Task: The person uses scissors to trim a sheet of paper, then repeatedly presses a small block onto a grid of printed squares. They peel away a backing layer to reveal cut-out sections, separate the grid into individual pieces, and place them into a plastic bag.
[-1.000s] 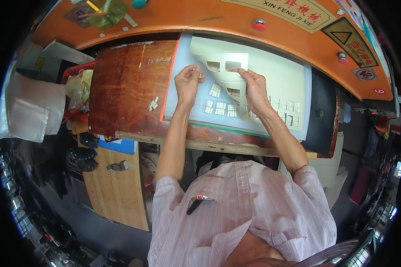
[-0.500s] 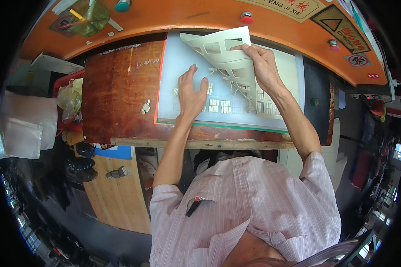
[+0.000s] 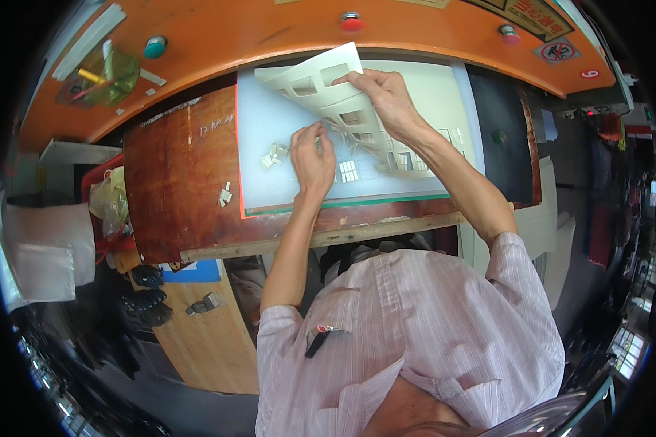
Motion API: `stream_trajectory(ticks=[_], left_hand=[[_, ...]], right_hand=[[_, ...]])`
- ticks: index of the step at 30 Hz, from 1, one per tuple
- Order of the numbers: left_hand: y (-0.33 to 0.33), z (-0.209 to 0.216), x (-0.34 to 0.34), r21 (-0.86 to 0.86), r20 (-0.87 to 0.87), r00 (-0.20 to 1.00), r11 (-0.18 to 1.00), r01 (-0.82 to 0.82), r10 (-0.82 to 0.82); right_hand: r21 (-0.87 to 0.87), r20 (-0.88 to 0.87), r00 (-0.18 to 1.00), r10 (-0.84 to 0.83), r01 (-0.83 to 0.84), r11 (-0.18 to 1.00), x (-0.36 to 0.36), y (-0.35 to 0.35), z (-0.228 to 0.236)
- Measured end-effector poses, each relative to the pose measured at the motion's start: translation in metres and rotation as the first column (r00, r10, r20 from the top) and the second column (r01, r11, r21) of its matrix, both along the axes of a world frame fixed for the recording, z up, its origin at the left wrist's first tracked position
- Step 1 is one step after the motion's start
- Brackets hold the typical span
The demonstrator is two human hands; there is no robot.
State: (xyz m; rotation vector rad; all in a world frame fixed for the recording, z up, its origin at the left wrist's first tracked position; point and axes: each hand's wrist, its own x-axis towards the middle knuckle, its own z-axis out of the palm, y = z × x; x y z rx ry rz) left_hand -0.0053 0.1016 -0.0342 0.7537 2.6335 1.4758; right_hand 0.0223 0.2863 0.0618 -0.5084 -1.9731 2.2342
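Note:
My right hand (image 3: 390,103) pinches the upper edge of a cream card sheet (image 3: 342,102) with rows of cut-out windows. The sheet is lifted and folded back at its left side, while its right part lies flat. My left hand (image 3: 313,162) is beside the raised edge, fingers curled in toward the thumb over the board; whatever is between them is hidden. Small cream card pieces (image 3: 272,155) lie in a loose heap left of that hand. A neat group of pieces (image 3: 348,171) rests to its right. Beneath everything is a pale bluish-white board (image 3: 259,186).
The worn brown wooden table (image 3: 175,167) carries a few scraps (image 3: 225,194). An orange machine beam (image 3: 270,33) with a red button (image 3: 351,22) and a green button (image 3: 154,47) spans the far side. A yellow-green pen holder (image 3: 116,76) hangs at the left.
My left hand has moved in toward the raised sheet, its fingers curling. Pieces near it now lie in a loose heap at the left. My right hand keeps its hold; the whole view has shifted.

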Motion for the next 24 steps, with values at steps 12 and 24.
stream_trajectory(ticks=[12, 24], left_hand=[[0.015, 0.006, 0.034, 0.091, 0.305, 0.952, 0.996, 0.006, -0.034], [0.003, 0.006, 0.034, 0.172, 0.429, 0.903, 0.984, -0.052, -0.027]], right_hand=[[0.302, -0.110, 0.984, 0.143, -0.105, 0.947, 0.022, -0.016, -0.025], [0.790, -0.207, 0.919, 0.335, -0.045, 0.612, 0.116, -0.005, -0.094]])
